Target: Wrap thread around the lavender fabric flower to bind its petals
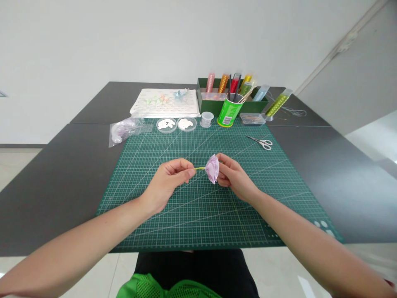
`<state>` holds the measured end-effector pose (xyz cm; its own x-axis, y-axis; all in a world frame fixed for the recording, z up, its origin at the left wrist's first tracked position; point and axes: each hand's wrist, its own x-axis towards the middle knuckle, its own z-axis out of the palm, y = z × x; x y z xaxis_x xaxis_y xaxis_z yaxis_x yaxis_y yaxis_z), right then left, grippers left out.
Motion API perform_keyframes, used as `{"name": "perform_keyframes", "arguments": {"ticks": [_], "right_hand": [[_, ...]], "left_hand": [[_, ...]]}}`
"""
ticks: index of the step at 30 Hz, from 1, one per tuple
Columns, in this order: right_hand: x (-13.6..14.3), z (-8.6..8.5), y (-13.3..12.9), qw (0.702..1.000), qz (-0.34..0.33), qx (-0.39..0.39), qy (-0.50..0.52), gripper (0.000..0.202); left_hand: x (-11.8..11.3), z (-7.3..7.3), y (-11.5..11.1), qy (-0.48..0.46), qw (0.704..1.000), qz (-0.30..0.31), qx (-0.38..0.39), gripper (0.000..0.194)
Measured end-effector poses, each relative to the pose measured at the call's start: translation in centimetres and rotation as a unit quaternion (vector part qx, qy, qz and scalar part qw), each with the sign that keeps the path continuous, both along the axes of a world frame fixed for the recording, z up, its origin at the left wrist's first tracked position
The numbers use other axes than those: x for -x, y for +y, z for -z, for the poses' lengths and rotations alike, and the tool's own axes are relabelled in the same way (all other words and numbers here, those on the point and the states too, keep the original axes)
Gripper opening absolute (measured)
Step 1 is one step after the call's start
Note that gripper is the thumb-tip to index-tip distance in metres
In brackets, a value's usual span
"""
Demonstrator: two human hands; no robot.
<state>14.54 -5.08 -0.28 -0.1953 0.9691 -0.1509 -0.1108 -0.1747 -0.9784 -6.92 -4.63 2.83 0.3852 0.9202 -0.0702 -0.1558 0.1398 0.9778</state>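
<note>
A pale lilac artificial flower (212, 169) lies sideways in the air above the green cutting mat (192, 223), its bloom facing right. My left hand (170, 178) pinches its thin yellow-green stem between thumb and forefinger. On the other side, my right hand (233, 176) has its fingers curled at the open face of the bloom, touching the petals' edge. The petals hide some of those fingertips, so how firmly they grip is hard to see.
White-handled scissors (263, 142) lie on the mat's right. Behind stand a green can (230, 111) of sticks, a dark green box (203, 105) of coloured tubes, dishes (166, 125) of white pieces, and a plastic bag (124, 130). White sheets (167, 109) lie at the back.
</note>
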Motion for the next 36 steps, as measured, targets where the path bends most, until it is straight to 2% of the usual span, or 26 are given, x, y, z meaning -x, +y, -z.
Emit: {"name": "perform_keyframes", "arguments": {"ticks": [2,4,6,8,10,13,15,17,19,21,27,29,33,36], "right_hand": [[0.0,0.2,0.1,0.988,0.061,-0.098,-0.1,0.027],[0.0,0.4,0.1,0.962,0.092,-0.188,-0.174,0.019],[0.1,0.3,-0.3,0.949,0.083,-0.234,-0.193,0.02],[0.4,0.1,-0.7,0.951,0.052,-0.246,-0.178,0.036],[0.7,-0.1,-1.1,0.963,0.001,-0.236,-0.132,0.049],[1.2,-0.2,-1.4,0.982,-0.101,-0.159,0.019,0.053],[1.6,-0.2,-1.5,0.977,-0.149,-0.084,0.13,0.051],[1.9,-0.4,-1.6,0.966,-0.166,-0.02,0.196,0.05],[2.2,-0.6,-1.9,0.964,-0.162,0.012,0.213,0.054],[2.5,-0.8,-2.2,0.971,-0.132,0.008,0.201,0.056],[3.2,-0.8,-2.5,0.991,-0.002,-0.009,0.136,0.02],[3.2,-0.8,-2.4,0.991,0.022,-0.013,0.13,0.02],[3.1,-0.9,-2.2,0.992,0.031,-0.006,0.122,0.025],[2.9,-1.0,-2.2,0.993,0.024,0.001,0.113,0.026]], "left_hand": [[0.0,0.0,0.1,0.004,1.0,-0.003,-0.003,0.017],[0.0,0.0,0.1,0.01,1.0,-0.008,-0.007,0.018],[-0.1,0.1,0.2,0.016,1.0,-0.015,-0.01,0.019],[-0.1,0.2,0.3,0.023,0.999,-0.025,-0.015,0.02],[-0.2,0.3,0.4,0.028,0.999,-0.033,-0.023,0.021],[-0.2,0.5,0.3,0.033,0.997,-0.042,-0.046,0.02],[-0.3,0.6,0.2,0.04,0.996,-0.052,-0.068,0.019],[-0.4,0.7,0.0,0.053,0.992,-0.062,-0.093,0.018],[-0.5,0.8,-0.3,0.073,0.987,-0.077,-0.117,0.017],[-0.6,0.9,-0.5,0.086,0.984,-0.089,-0.131,0.017],[-1.2,1.2,-1.3,0.064,0.989,-0.073,-0.11,0.017],[-1.3,1.3,-1.5,0.063,0.99,-0.065,-0.108,0.016],[-1.3,1.1,-1.6,0.061,0.993,-0.034,-0.093,0.015],[-1.2,0.9,-1.5,0.031,0.998,0.005,-0.05,0.016]]}}
